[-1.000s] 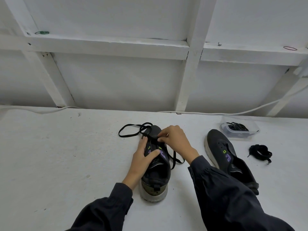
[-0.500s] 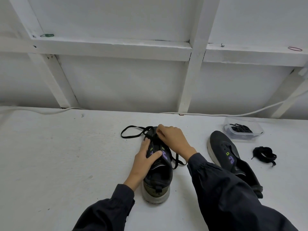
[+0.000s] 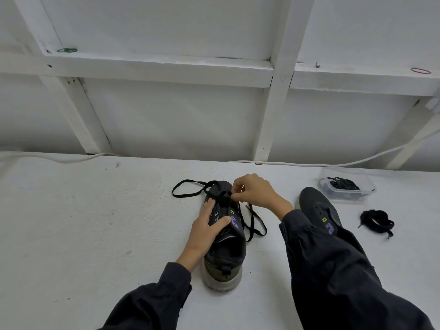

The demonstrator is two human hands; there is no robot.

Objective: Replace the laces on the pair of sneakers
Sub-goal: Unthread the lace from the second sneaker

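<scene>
A dark sneaker (image 3: 226, 253) with purple and green marks stands in the middle of the white table (image 3: 83, 222), heel towards me. My left hand (image 3: 204, 229) grips its left side, thumb across the tongue. My right hand (image 3: 254, 190) pinches the black lace (image 3: 190, 186) at the lowest eyelets near the toe. One end of the lace loops to the left of the toe, the other trails to the shoe's right. The second sneaker (image 3: 316, 208), with no lace, lies at the right, partly hidden by my right sleeve.
A clear plastic tub (image 3: 347, 186) with black laces stands at the back right. A bundled black lace (image 3: 377, 221) lies loose beside the second sneaker. A white cable (image 3: 297, 163) runs along the wall behind the table.
My right hand has shifted a little towards the toe and now pinches the lace at the lowest eyelets. My left hand and the sneaker have stayed in place.
</scene>
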